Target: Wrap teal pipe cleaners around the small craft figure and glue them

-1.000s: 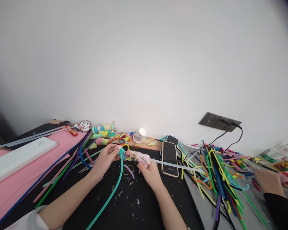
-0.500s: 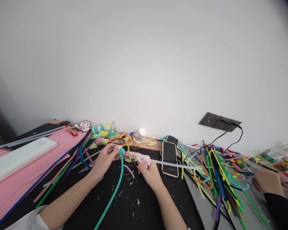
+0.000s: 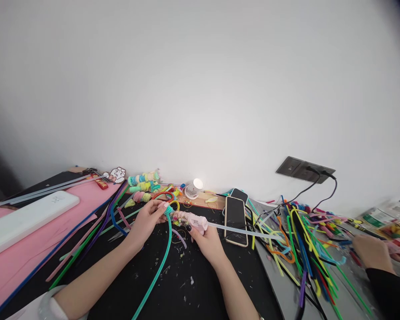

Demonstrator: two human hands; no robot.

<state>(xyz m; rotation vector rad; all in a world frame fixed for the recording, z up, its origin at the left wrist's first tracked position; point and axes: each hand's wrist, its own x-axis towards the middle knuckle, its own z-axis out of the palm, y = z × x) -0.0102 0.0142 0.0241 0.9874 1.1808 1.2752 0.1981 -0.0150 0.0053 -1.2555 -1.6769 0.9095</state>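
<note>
My left hand (image 3: 151,218) pinches the wound end of a turquoise pipe cleaner (image 3: 167,253), whose long tail hangs down over the black tabletop. In my right hand (image 3: 206,242) is a pale pink hot glue gun (image 3: 197,221), its nose pointing left at the wound turquoise coil. A long translucent glue stick (image 3: 246,231) sticks out of the gun's back to the right. My fingers wrap the gun's handle, so the trigger is hidden. Small coloured bits cling around the gun's front. Just below the nose lies a short lilac pipe cleaner (image 3: 180,238).
A paper cup (image 3: 194,189) stands by the wall, near wound pastel pieces (image 3: 143,178). Phones (image 3: 236,220) lie right of my hands. Many loose pipe cleaners (image 3: 306,249) spread on the right, beside another person's hand (image 3: 373,253). A white power strip-like case (image 3: 33,220) lies left.
The glue gun in my right hand has shifted very slightly left and down. My left hand stays at the turquoise coil, nearly unmoved.
</note>
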